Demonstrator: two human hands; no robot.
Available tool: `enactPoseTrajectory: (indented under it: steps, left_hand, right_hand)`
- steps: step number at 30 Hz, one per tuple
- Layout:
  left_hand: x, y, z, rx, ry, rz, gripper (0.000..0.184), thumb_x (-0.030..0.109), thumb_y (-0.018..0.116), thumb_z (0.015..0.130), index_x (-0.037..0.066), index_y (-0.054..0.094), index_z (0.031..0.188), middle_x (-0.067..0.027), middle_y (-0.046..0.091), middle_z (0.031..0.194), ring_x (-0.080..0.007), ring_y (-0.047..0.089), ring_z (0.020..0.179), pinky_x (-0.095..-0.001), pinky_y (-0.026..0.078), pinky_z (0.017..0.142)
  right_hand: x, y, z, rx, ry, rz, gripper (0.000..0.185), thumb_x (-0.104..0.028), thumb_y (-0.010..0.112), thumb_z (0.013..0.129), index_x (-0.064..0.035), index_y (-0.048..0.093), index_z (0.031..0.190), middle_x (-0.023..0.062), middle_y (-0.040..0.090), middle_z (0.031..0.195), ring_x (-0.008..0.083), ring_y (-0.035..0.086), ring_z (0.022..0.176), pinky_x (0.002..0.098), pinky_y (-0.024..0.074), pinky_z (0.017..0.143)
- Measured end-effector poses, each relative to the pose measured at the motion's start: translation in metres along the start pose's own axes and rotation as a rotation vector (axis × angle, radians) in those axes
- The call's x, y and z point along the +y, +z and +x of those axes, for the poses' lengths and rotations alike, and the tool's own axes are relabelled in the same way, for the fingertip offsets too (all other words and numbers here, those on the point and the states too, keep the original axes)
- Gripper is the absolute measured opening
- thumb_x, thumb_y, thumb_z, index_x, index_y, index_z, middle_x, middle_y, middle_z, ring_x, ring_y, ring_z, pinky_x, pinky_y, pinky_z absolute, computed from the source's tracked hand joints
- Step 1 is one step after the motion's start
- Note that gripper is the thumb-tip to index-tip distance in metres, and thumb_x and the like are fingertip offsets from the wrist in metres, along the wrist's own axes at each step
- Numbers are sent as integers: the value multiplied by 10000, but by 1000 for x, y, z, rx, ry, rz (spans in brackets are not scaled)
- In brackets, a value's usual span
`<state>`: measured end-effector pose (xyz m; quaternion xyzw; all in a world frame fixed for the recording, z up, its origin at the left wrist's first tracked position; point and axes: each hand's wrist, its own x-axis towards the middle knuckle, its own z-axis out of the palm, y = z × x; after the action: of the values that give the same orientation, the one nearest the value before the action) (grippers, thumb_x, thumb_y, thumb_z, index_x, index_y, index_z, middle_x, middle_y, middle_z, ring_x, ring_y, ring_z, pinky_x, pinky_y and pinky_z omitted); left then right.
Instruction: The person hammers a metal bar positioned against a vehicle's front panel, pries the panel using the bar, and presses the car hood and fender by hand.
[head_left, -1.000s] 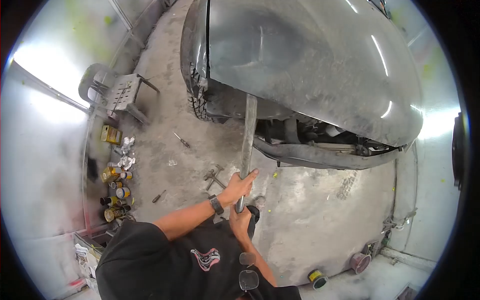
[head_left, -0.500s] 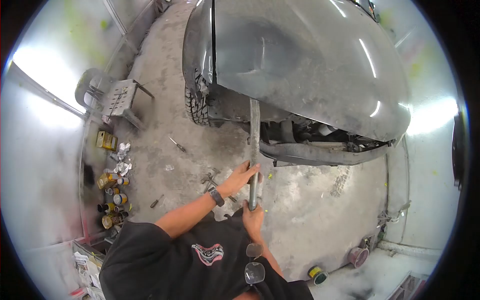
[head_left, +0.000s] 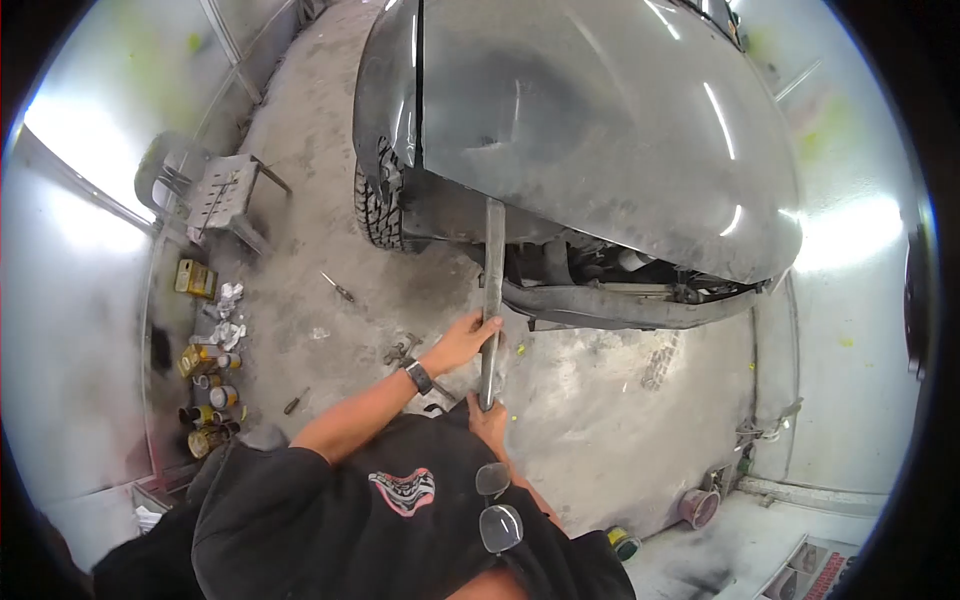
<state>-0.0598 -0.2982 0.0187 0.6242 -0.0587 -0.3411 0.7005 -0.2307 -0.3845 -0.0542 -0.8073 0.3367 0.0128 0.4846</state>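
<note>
A long grey metal bar point(head_left: 493, 260) stretches away from my body, its far end passing beneath the front edge of the car's hood point(head_left: 620, 130). My left hand point(head_left: 462, 342), with a watch on the wrist, is closed around the bar at about its middle. Close to my chest, my right hand point(head_left: 487, 418) grips the near end. The hood is dull grey with a darker patch near its left side. Under it, the car's exposed front beam point(head_left: 640, 306) lies just right of the bar. How the far tip meets the hood is hidden.
A tyre point(head_left: 380, 205) is at the car's left. Hammers point(head_left: 403, 350) and screwdrivers point(head_left: 338, 288) lie on the concrete floor. Along the left wall stand a chair point(head_left: 222, 200) and several paint cans point(head_left: 208, 440). Two buckets point(head_left: 699, 508) sit at lower right.
The view has shifted slightly, so the car and floor items appear a little further left. Both hands keep their hold on the bar, which stays under the hood edge.
</note>
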Motion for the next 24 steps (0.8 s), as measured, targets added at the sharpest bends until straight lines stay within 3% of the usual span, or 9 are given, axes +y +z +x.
enactPoseTrajectory:
  steps: [4,14,17,23,24]
  left_hand:
    - [26,8,1,-27,-24,-62,330,362,526,1031,36,572,1049,-29,660,883,-110,613,821,-279,489,701]
    - [31,5,-2,-21,7,50,316,351,489,1047,43,560,1034,-41,661,872,-111,608,780,-275,488,687]
    - [35,8,-5,11,9,-25,323,360,502,1040,41,555,1024,-45,659,858,-111,606,765,-276,486,679]
    - [38,14,-1,26,16,25,339,385,522,1029,47,548,1025,-42,655,839,-109,600,757,-277,480,675]
    - [32,13,2,32,14,22,348,393,525,1027,46,549,1040,-39,654,857,-106,599,775,-276,480,682]
  right_hand:
    - [3,-7,6,3,-63,44,418,-343,723,862,54,629,772,127,567,591,181,519,572,387,444,561]
    - [-36,-33,-9,-236,18,121,404,-320,722,865,55,610,766,106,557,582,168,521,561,380,442,549]
    - [-31,-28,-8,-227,-16,122,472,-390,710,847,78,653,856,241,655,706,326,697,689,417,511,645]
    - [-11,-16,10,-191,-2,77,483,-393,711,851,87,659,860,261,641,671,364,703,690,429,513,637]
    - [-14,-18,11,-178,-11,86,463,-381,715,854,75,645,820,211,619,637,302,648,639,413,490,605]
